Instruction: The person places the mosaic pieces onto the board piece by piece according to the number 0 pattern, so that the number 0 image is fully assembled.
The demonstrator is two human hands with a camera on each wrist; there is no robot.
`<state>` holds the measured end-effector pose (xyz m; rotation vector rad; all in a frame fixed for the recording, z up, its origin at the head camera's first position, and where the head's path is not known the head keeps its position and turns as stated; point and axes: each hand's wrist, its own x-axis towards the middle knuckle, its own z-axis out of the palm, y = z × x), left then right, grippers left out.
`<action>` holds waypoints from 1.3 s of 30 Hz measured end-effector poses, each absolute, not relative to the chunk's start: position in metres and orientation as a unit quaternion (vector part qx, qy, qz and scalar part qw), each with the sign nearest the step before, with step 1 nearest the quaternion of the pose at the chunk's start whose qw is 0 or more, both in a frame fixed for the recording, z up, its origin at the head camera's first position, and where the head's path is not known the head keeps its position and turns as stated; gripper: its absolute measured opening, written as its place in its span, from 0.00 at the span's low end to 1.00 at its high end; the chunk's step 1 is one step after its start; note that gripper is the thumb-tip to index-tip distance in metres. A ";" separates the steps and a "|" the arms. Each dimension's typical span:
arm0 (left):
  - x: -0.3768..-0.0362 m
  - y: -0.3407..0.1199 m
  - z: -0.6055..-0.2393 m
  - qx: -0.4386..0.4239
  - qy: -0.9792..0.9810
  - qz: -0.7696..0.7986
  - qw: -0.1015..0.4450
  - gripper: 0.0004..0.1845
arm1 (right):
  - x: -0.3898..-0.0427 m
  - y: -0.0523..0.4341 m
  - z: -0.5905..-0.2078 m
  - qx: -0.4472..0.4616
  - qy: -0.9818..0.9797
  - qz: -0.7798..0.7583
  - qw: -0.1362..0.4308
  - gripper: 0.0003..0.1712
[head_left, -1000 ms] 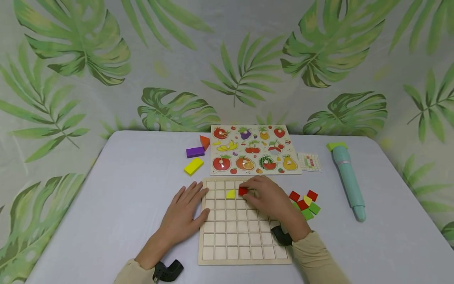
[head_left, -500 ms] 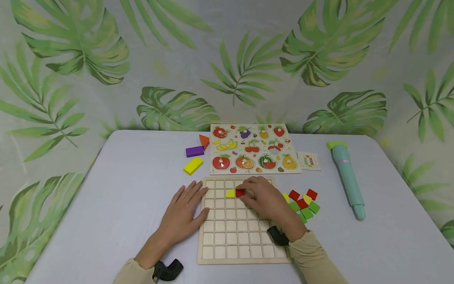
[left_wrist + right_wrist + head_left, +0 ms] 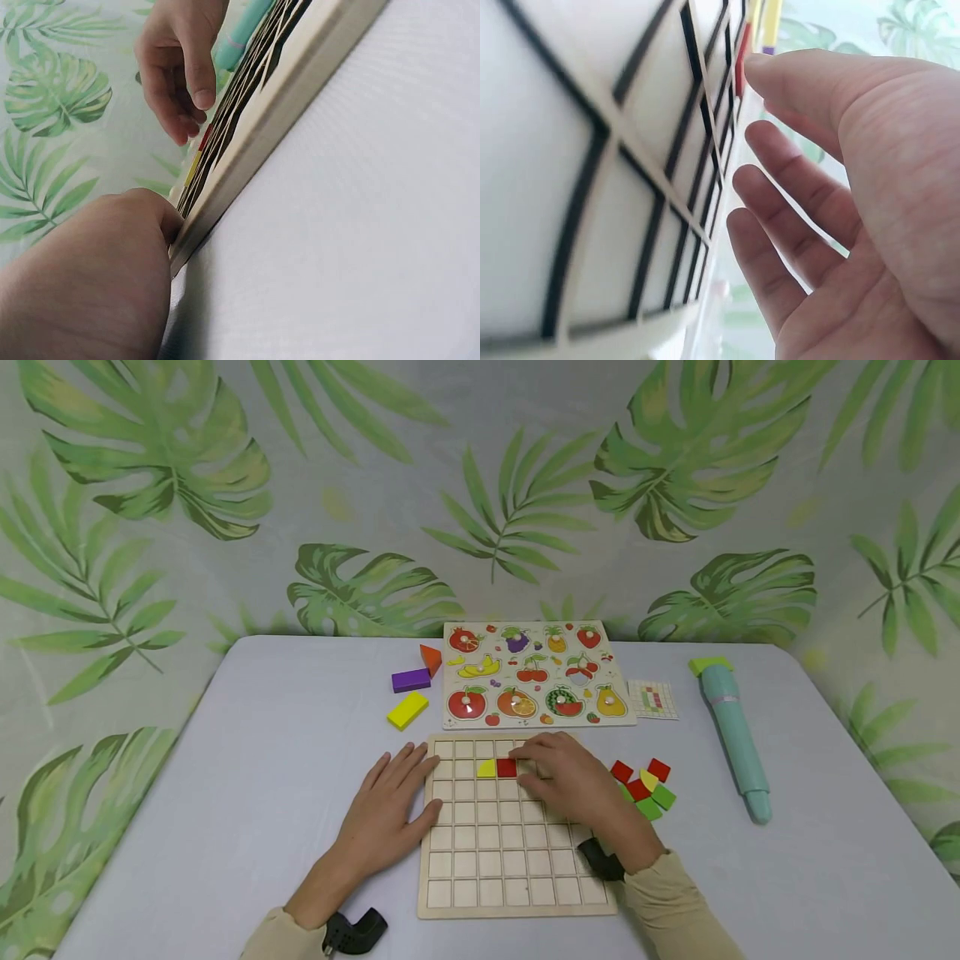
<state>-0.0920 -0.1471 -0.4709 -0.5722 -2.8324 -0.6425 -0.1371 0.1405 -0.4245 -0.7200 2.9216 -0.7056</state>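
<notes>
A wooden grid board (image 3: pixel 490 866) lies flat in front of the person. In its second row from the far side sits a yellow piece with one rounded corner (image 3: pixel 486 769), and a red square tile (image 3: pixel 506 768) fills the cell to its right. My right hand (image 3: pixel 573 785) hovers just right of the red tile with fingers apart and nothing between them, as the right wrist view confirms. My left hand (image 3: pixel 390 810) rests by the board's left edge, its fingers extended and fingertips at the rim.
Right of the board lies a loose pile of red, green and yellow tiles (image 3: pixel 648 808). Behind stand a fruit puzzle board (image 3: pixel 502 685) and a small pattern card (image 3: pixel 654 700). Purple (image 3: pixel 411 681), yellow (image 3: pixel 408 711) and orange blocks (image 3: pixel 431 660) lie back left; a teal toy hammer (image 3: pixel 738 743) far right.
The red tile has shifted left into the cell beside the yellow piece. My right hand has let go of it and drawn back to the right; my left hand stays put.
</notes>
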 end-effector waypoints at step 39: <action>-0.093 -0.148 -0.472 -0.193 -0.955 -0.209 0.086 0.32 | -0.144 0.241 -0.414 -0.220 0.948 -0.220 0.068 0.16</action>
